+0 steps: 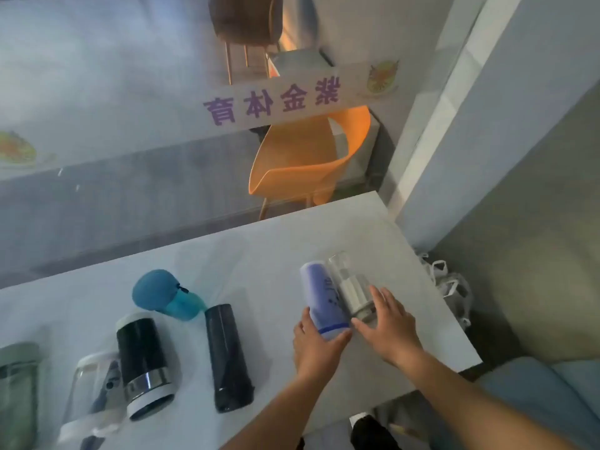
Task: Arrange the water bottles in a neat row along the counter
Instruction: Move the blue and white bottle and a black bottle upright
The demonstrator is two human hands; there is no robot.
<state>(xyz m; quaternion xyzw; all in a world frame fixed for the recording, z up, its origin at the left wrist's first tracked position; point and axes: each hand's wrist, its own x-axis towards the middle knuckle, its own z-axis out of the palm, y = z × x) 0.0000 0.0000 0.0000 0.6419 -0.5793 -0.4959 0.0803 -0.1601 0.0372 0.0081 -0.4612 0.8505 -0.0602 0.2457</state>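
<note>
Several bottles stand on the white counter. My left hand grips the base of a lavender bottle at the right. Beside it, touching, stands a clear bottle, and my right hand rests against its lower part with fingers spread. To the left stand a black bottle, a blue bottle with a round lid, a black bottle with a steel band, a clear bottle with a white lid and a green bottle at the frame's left edge.
A glass partition with purple lettering rises behind the counter; an orange chair shows through it. A grey wall stands right. The counter's right edge drops off near white bags on the floor.
</note>
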